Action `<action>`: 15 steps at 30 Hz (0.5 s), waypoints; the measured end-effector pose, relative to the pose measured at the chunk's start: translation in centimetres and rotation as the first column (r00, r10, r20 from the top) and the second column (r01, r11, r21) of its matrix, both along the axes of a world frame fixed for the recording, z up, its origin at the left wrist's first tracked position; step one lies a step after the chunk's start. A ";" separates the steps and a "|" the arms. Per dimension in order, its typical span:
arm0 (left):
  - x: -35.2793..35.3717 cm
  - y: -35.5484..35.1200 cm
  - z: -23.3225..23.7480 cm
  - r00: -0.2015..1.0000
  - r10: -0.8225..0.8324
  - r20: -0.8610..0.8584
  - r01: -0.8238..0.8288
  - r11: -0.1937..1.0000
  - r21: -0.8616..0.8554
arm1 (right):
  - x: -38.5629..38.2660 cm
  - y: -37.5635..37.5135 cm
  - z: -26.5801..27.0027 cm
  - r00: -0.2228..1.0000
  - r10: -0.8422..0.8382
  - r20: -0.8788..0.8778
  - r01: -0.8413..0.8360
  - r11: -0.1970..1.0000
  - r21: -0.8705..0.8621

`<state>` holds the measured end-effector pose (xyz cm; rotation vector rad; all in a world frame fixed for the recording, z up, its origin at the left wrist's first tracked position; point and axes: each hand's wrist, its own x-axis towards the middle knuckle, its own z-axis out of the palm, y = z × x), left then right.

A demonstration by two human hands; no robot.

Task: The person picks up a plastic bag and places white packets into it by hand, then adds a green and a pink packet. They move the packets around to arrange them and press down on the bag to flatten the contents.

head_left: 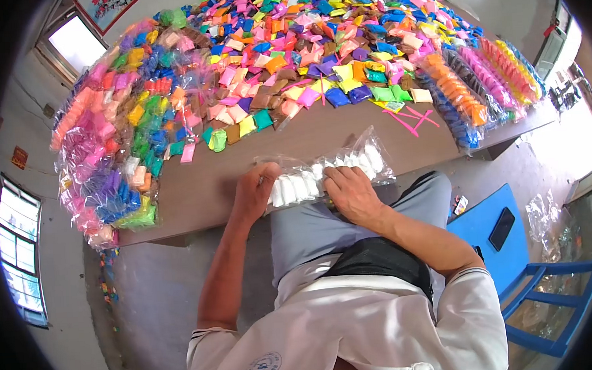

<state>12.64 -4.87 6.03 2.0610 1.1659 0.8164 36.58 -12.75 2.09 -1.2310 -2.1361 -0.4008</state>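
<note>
Starting at your left, sealed bundles of coloured packets (108, 175) are stacked along the table (241, 164) edge, probably parked there to be out of the way of your hands. Your left hand (255, 190) is closed around the left end of the clear bag (306, 181), fingers folded over the film; that looks like an anchoring hold, so the bag cannot slide. The bag lies on the near edge of the table, right in front of your lap. The white packets (358, 160) inside sit in a side-by-side row, which keeps the bag flat and long. Its long axis runs left to right along the table edge, with the right end angled a little away from you, towards the loose heap of packets (316, 56). Which end is the mouth I cannot tell. Your right hand (350, 192) rests knuckles-up on the bag's middle, fingers bent down onto it; whether they pinch the film or only press is hidden. Further right lie pink strips (410, 120) and more bagged rows (478, 88), and beside your knee a blue stool (494, 255) carries a phone (501, 228).
</note>
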 end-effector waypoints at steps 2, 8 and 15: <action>0.0 0.5 0.1 0.998 0.005 0.058 -0.003 0.999 -0.034 | 0.0 0.0 -0.1 1.000 0.004 0.011 -0.004 1.000 0.017; -0.7 3.0 -1.0 0.916 0.231 0.328 -0.116 0.936 -0.334 | 0.1 0.0 -0.1 0.999 0.025 0.023 -0.025 0.999 0.020; -0.1 2.2 1.1 0.936 0.278 0.214 -0.186 0.910 -0.370 | 0.0 0.1 0.0 0.999 0.030 0.019 -0.031 0.999 0.036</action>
